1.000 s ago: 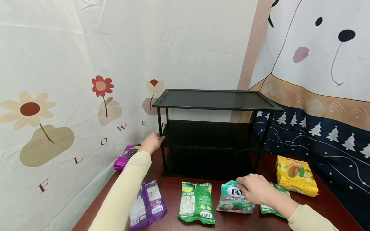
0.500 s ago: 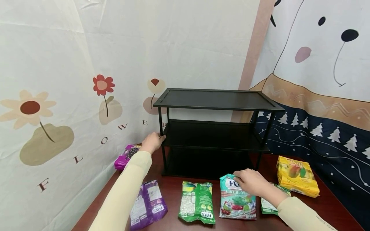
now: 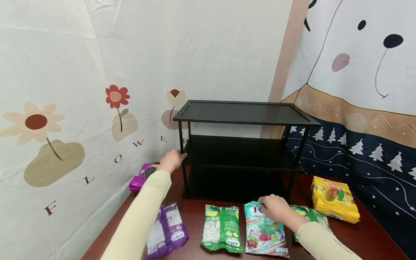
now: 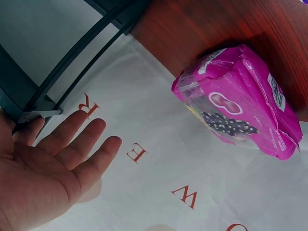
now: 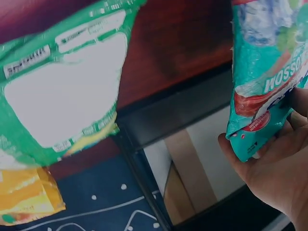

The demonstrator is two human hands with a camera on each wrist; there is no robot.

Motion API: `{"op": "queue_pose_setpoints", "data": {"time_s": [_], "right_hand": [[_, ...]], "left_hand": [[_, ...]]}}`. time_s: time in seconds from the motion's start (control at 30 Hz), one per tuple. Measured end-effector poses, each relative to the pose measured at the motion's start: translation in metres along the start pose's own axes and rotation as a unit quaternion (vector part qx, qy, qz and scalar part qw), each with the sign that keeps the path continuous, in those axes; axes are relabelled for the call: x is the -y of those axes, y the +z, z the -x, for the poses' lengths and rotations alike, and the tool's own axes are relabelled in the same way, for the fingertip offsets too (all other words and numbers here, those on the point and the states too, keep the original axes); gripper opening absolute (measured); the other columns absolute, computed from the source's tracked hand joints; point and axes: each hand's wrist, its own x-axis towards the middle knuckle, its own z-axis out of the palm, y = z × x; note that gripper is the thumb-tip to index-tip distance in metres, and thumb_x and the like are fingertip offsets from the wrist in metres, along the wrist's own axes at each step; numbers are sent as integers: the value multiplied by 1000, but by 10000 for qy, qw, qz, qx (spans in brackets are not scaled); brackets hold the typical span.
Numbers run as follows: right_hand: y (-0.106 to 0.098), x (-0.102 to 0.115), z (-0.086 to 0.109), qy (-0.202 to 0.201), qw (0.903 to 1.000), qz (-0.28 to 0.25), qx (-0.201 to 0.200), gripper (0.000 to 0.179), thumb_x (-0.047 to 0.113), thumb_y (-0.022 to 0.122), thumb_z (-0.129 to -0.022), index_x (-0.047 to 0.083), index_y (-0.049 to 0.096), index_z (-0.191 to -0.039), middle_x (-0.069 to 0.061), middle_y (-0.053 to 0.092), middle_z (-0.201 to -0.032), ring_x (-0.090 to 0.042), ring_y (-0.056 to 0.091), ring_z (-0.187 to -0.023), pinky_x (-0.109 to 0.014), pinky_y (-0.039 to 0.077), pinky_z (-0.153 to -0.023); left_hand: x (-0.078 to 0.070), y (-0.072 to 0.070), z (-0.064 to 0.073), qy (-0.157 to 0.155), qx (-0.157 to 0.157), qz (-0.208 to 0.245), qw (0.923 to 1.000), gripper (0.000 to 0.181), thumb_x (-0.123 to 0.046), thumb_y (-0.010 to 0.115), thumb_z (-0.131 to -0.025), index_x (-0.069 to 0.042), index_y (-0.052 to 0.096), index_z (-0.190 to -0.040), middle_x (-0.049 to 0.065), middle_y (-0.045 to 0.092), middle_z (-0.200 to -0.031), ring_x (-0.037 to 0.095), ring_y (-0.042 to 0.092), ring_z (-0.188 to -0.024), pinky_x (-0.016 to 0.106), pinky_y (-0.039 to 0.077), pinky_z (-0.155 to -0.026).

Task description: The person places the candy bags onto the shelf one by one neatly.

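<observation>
My left hand [image 3: 173, 160] is at the left post of a black tiered rack [image 3: 243, 112], its thumb over the middle shelf's edge. In the left wrist view the left hand's other fingers [image 4: 89, 161] stretch out loosely beside the rack's frame. My right hand [image 3: 274, 208] pinches the top edge of a teal Fox's candy bag [image 3: 264, 233], its printed front towards me, in front of the rack. A green candy bag [image 3: 221, 227] lies left of it. Another green bag [image 3: 316, 218] is partly hidden by the right forearm.
Purple packets [image 3: 167, 231] lie at the front left of the dark red table [image 3: 191, 249]. A magenta bag [image 4: 240, 103] stands by the left wall cloth. At the right sits a yellow mango bag [image 3: 334, 198]. Printed cloths hang behind and at both sides.
My right hand has drawn the teal bag a little left and tilted it up, so more of its front shows. The green bag behind the right arm is more exposed. My left hand stays put.
</observation>
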Motion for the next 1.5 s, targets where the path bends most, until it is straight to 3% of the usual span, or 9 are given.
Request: {"op": "queue_pose_setpoints", "data": {"time_s": [0.23,0.4,0.5,0.63,0.77,0.87,1.1,1.27,1.5], "right_hand": [[9,-3,-1,332,9993,2,-144,18,12,68,-94,8,73,-111,3,66,-80,-3,43,-49,-25,34,-45],[6,-5,5,865,9957,138,-305,20,15,70,-92,8,73,-110,5,63,-72,-7,44,-49,-27,34,-45],[3,-7,11,1089,9939,91,-157,23,17,70,-92,3,73,-111,4,62,-68,-11,50,-51,-32,42,-49],[-1,-10,22,1260,9919,-15,129,27,22,71,-92,-1,72,-107,-3,69,-80,-16,62,-64,-40,53,-63],[-2,-8,33,1527,9872,-52,458,23,27,70,-92,5,72,-90,-2,60,-66,-16,55,-58,-37,45,-59],[-2,-6,40,1767,9816,-72,722,28,32,68,-93,9,65,-78,-3,50,-58,-16,45,-52,-33,36,-55],[0,1,55,2219,9687,-504,994,41,39,67,-93,11,55,-66,-1,43,-58,-16,39,-52,-30,30,-54],[2,2,60,2537,9553,-946,1188,45,44,64,-94,11,56,-65,-2,50,-55,-16,44,-48,-30,33,-51],[7,-2,59,2973,9352,-1536,1162,39,41,71,-90,7,62,-75,-7,58,-61,-20,59,-51,-34,49,-48]], "left_hand": [[0,1,0,32,8,68,10000,47,-37,44,-106,-3,62,-133,22,63,-126,40,61,-112,57,48,-89],[0,1,-1,58,-6,90,9999,49,-36,44,-106,0,57,-137,23,60,-132,42,59,-115,58,47,-91],[0,1,-1,55,-9,92,9999,50,-36,44,-106,0,56,-139,24,58,-133,42,58,-117,58,46,-92],[1,2,-2,34,-3,81,10000,50,-36,44,-106,0,56,-138,24,58,-133,42,58,-117,58,46,-92],[1,3,-3,8,1,64,10000,51,-37,44,-106,0,55,-139,23,58,-134,42,57,-118,58,46,-93],[1,2,-3,-10,-13,63,10000,50,-37,44,-106,-1,56,-139,23,59,-133,42,58,-117,58,46,-92],[0,1,-2,-27,-7,66,10000,50,-37,44,-106,-1,56,-139,23,59,-133,42,58,-117,58,46,-91],[1,1,-2,-28,-11,68,10000,50,-36,44,-106,0,56,-139,24,59,-133,42,57,-118,59,46,-92],[1,1,0,-39,-32,61,10000,48,-37,44,-106,-2,60,-135,23,62,-128,41,60,-113,58,47,-89]]}}
